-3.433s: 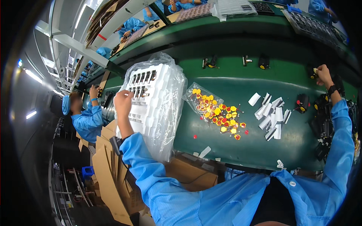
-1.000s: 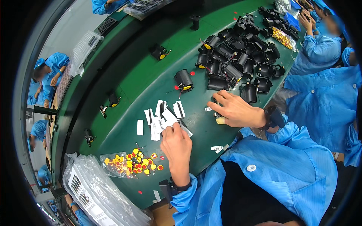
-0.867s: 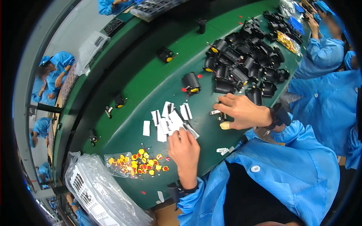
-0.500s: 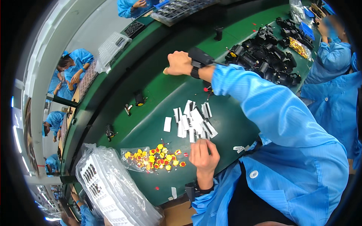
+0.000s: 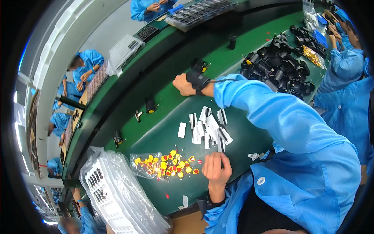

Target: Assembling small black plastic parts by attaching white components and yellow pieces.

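Note:
My right hand (image 5: 184,85) is stretched over the far edge of the dark green mat (image 5: 163,134), its fingers curled under and their tips hidden. A black wrist unit with a cable sits on that arm. Just beyond the hand stands a black housing (image 5: 197,64) with a yellow piece. Closer in, my left hand (image 5: 216,171) rests on the mat, fingers loosely bent, thumb apart, with nothing seen in it. Its fingertips are close to a loose pile of white strips with black parts (image 5: 210,126). A single white card (image 5: 182,130) lies left of the pile.
Yellow and red pieces (image 5: 173,165) spill from a clear bag left of my left hand. Plastic-wrapped white trays (image 5: 113,195) stand at the lower left. Black housings (image 5: 276,64) are heaped at the right. More parts (image 5: 150,105) lie along the green strip. Co-workers in blue sit around.
My right hand has drawn back toward me, and the black housing beyond it now shows. The whole view has shifted slightly. My left hand stays below the strips.

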